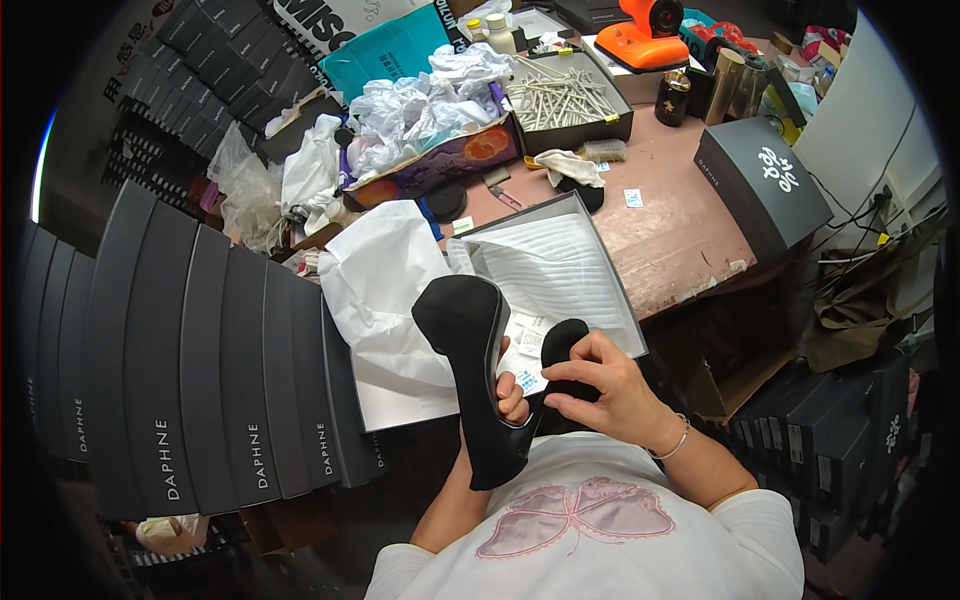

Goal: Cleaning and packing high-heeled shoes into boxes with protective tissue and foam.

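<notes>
My left hand is wrapped round a black high-heeled shoe, its rounded toe end pointing up and away from me. Just right of it is a second black shoe, partly covered by my fingers. My right hand has bent fingers, with thumb and forefinger on either side of that second shoe. Both shoes are over an open shoe box in front of me. White tissue paper spills over the box's left side, and ribbed white foam wrap lies inside it.
Stacked dark shoe boxes rise close on my left; more boxes are low at right. A dark box lid lies on the pink table. Farther back are a carton of crumpled paper, a tray of white sticks and an orange device.
</notes>
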`<state>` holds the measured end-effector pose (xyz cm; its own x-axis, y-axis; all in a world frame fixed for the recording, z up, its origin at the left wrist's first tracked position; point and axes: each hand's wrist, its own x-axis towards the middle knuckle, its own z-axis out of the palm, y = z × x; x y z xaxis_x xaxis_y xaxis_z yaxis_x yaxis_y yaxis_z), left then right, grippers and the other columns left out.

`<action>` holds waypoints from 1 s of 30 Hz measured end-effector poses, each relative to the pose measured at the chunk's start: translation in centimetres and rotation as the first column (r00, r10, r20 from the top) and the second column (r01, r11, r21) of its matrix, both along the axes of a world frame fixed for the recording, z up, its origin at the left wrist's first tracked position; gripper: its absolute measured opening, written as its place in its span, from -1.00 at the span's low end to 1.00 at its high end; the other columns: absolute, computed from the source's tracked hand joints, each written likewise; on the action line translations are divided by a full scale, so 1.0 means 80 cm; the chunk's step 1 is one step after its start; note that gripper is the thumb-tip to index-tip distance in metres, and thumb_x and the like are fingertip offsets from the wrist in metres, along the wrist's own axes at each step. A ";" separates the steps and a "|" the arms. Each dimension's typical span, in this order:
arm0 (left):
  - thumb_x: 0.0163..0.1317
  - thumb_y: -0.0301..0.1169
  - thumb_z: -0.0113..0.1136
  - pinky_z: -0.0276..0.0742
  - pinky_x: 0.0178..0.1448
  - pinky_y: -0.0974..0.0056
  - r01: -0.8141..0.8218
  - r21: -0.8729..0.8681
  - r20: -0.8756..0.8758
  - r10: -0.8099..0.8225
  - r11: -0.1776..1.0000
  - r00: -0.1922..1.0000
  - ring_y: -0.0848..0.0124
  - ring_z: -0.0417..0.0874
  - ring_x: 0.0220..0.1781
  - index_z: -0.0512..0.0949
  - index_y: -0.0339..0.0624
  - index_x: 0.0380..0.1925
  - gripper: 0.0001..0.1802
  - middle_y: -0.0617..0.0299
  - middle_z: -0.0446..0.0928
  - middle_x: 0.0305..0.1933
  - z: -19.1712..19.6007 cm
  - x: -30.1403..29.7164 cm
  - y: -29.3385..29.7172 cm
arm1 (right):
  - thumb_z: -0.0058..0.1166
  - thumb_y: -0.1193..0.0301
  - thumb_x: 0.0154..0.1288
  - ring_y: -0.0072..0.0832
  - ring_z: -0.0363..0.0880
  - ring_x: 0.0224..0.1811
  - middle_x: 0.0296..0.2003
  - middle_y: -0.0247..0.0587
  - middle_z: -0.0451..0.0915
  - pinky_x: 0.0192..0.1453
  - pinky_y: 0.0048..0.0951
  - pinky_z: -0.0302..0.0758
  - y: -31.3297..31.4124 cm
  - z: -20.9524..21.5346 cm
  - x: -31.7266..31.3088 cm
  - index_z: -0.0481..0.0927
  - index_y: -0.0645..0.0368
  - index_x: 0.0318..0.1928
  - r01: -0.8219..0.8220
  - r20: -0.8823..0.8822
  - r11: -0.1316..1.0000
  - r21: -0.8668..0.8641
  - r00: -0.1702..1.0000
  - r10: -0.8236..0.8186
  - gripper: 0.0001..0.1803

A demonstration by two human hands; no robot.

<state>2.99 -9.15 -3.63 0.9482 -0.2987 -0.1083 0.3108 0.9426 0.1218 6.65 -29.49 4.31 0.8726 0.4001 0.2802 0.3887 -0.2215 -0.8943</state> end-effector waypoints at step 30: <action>0.44 -0.30 -0.04 0.32 -0.37 0.45 0.015 -0.424 -0.047 -0.039 0.906 0.998 0.54 0.38 -0.43 0.14 -0.27 0.37 -0.43 0.27 0.38 -0.36 0.006 0.016 -0.003 | 0.15 0.66 0.01 -0.40 0.48 -0.28 -0.29 -0.17 0.47 -0.17 -0.46 0.46 -0.015 0.004 0.015 0.51 0.20 0.15 0.178 0.138 0.964 0.198 0.969 -0.207 -0.42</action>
<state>4.27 -9.37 -3.18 0.9355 -0.3529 -0.0164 0.3316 0.8931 -0.3039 7.84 -30.66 4.59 0.8679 0.1580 0.4710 0.4922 -0.1448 -0.8583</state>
